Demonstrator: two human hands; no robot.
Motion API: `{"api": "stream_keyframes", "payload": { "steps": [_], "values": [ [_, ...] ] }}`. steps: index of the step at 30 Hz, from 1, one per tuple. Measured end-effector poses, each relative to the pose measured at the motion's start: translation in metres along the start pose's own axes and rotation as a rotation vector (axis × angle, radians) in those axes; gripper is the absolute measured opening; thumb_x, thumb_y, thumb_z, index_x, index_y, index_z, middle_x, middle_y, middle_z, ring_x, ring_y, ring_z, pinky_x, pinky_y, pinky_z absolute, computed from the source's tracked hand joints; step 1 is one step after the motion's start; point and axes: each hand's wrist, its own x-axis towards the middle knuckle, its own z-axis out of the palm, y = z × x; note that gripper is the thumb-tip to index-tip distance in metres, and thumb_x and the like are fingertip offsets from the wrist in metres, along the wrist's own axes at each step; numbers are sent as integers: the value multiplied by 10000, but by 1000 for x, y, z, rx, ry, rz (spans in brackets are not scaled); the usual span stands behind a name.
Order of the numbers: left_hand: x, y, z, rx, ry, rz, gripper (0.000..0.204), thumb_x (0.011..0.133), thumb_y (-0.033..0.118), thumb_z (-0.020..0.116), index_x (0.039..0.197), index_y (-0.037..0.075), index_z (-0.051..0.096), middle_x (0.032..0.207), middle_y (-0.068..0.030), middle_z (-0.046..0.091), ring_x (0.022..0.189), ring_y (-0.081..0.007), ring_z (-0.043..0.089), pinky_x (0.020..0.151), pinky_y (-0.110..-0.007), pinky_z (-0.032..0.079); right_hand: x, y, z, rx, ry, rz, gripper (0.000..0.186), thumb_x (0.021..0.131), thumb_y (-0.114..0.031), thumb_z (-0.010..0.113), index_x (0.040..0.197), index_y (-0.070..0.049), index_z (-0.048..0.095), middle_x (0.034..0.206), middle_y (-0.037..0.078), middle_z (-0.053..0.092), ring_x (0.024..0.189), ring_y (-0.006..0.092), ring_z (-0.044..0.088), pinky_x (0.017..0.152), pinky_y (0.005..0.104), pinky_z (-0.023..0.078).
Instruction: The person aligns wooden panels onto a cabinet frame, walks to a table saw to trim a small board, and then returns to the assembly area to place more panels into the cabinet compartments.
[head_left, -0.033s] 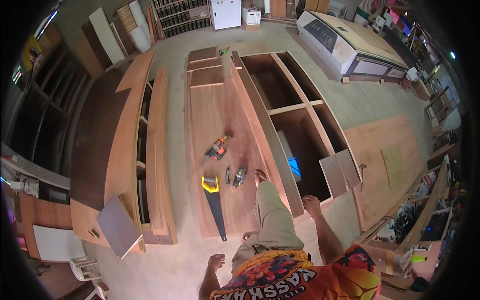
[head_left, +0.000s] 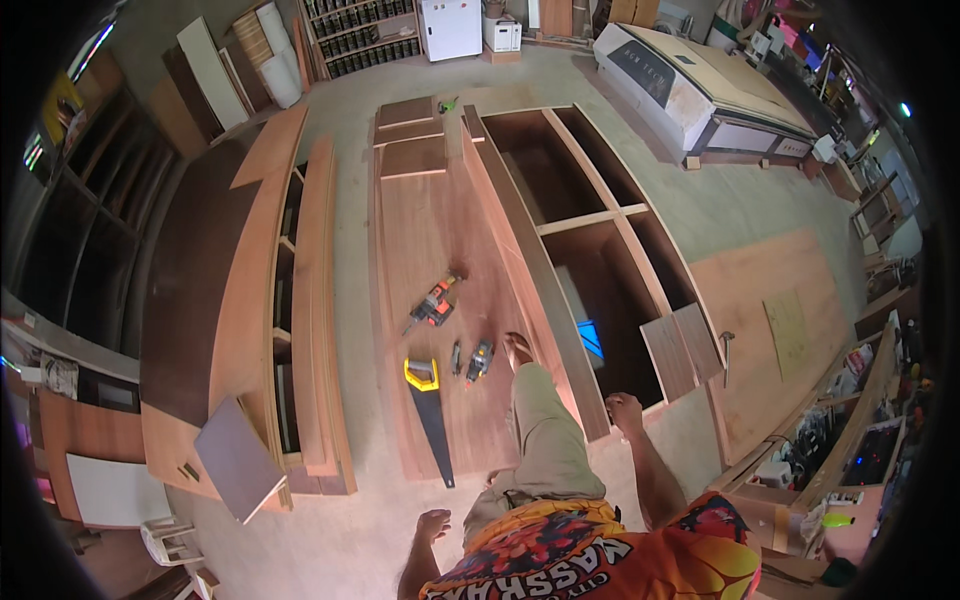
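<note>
My right hand (head_left: 624, 412) is at the near end of a long wooden cabinet frame (head_left: 577, 221), fingers curled over its edge. My left hand (head_left: 433, 524) hangs beside my hip, fingers loosely bent, with nothing visible in it. Between the frame and my left side lies a long wood panel (head_left: 420, 230) on the floor. On it rest a handsaw (head_left: 432, 430) with a yellow handle, an orange-and-black power tool (head_left: 434, 303), a yellow-and-black power tool (head_left: 479, 362) and a small dark tool (head_left: 456, 357). My foot (head_left: 517, 348) stands on this panel.
Two loose boards (head_left: 680, 342) lie across the frame's near right corner, with a hammer (head_left: 726, 345) beside them. Another long cabinet (head_left: 286, 300) and a tilted board (head_left: 238, 458) are at left. A large machine (head_left: 700, 90) stands far right; a cluttered bench (head_left: 840, 420) is near right.
The view has shifted very slightly. My hands and the tools keep their places.
</note>
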Motion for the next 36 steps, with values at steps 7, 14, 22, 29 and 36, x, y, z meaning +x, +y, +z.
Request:
{"api": "stream_keyframes", "payload": {
  "steps": [7, 14, 22, 29, 36],
  "values": [
    [44, 121, -15, -94, 87, -51, 418, 986, 325, 770, 1340, 113, 699, 1097, -37, 788, 906, -194, 776, 722, -341, 592, 257, -127, 111, -299, -29, -272, 270, 929, -206, 686, 1144, -63, 762, 889, 209, 750, 851, 434, 740, 744, 502, 592],
    [51, 285, -1, -40, -56, -141, 348, 1042, 364, 703, 1323, 159, 719, 1129, -60, 763, 883, -223, 750, 621, -357, 573, 671, -375, 307, -290, 69, -778, 468, 1022, -231, 667, 1476, -143, 595, 1386, 348, 600, 1251, 530, 609, 999, 552, 568],
    [-2, 338, 3, -248, 67, -372, 384, 1003, 275, 636, 1378, 229, 710, 1144, -50, 788, 760, -171, 724, 527, -325, 518, 935, -551, 446, -393, 341, -572, 699, 967, -310, 717, 1543, -17, 452, 1310, 367, 625, 1155, 533, 633, 976, 594, 527],
    [-1, 318, 5, -216, 121, -406, 404, 1013, 270, 566, 1388, 207, 701, 1089, -21, 783, 754, -145, 724, 512, -283, 506, 930, -549, 423, 289, 79, -363, 655, 1004, -322, 712, 1507, 22, 471, 1226, 239, 689, 1125, 356, 676, 948, 526, 551],
    [31, 254, 3, -592, -158, -147, 409, 997, 298, 605, 1387, 211, 692, 1110, -24, 778, 783, -151, 735, 513, -273, 496, 647, -501, 224, 1653, -715, -234, 695, 1028, -311, 657, 1572, 31, 393, 1443, 244, 595, 1309, 309, 612, 1017, 468, 548]
  ]
}}
